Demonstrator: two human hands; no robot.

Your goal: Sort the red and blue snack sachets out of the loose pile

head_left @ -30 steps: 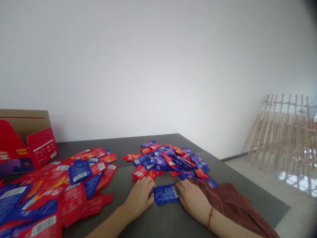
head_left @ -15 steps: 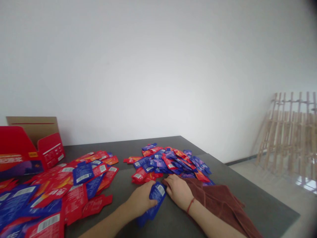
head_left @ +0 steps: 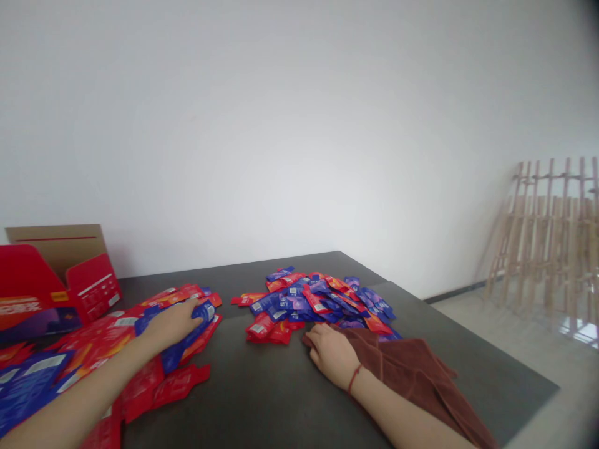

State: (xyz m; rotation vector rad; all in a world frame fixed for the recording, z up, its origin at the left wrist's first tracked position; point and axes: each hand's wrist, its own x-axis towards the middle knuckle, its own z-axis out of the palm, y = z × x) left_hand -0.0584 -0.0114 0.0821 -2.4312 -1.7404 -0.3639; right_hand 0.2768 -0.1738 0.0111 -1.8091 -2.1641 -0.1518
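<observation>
Swung leftward since the earlier frame, my left hand [head_left: 172, 325] closes over a blue sachet [head_left: 204, 312] on the pile [head_left: 96, 340]; my right hand [head_left: 331, 357] lies open, empty, against the towel [head_left: 412, 374].

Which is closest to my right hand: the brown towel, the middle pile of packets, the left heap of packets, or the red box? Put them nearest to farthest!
1. Brown towel: touching the right hand, on its right.
2. Middle packet pile: just ahead of the hand.
3. Left packet heap: further left.
4. Red cardboard box: far left, behind the heap.
</observation>
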